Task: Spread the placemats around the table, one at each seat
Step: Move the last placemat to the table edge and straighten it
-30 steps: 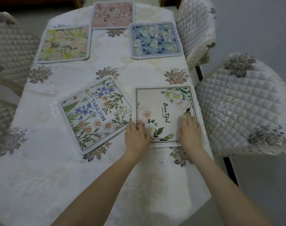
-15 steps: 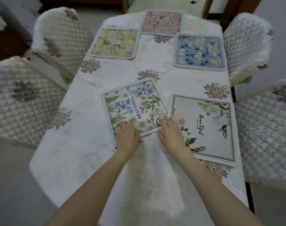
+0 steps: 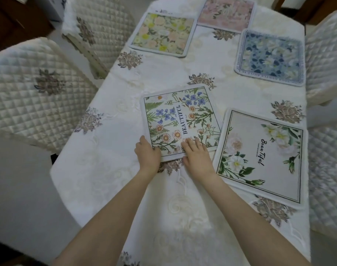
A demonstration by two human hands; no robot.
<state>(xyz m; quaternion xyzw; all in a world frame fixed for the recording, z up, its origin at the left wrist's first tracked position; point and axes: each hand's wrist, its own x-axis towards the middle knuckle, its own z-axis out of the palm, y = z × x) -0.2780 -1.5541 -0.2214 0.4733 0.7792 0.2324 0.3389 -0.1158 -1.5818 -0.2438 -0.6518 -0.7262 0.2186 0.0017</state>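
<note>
My left hand grips the near-left corner of the wildflower placemat, thumb on top, fingers likely curled under; my right hand lies flat and open on its near edge, holding nothing. The mat sits mid-tabletop, off the left seat, its right corner touching or overlapping the white-flower placemat. Risks I see: dragging it drags that neighbour askew, or bunches the tablecloth. Three other mats look placed at the far end.

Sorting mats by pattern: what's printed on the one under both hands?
Wildflowers, blue and orange, with green ferns on the placemat; head view.
</note>
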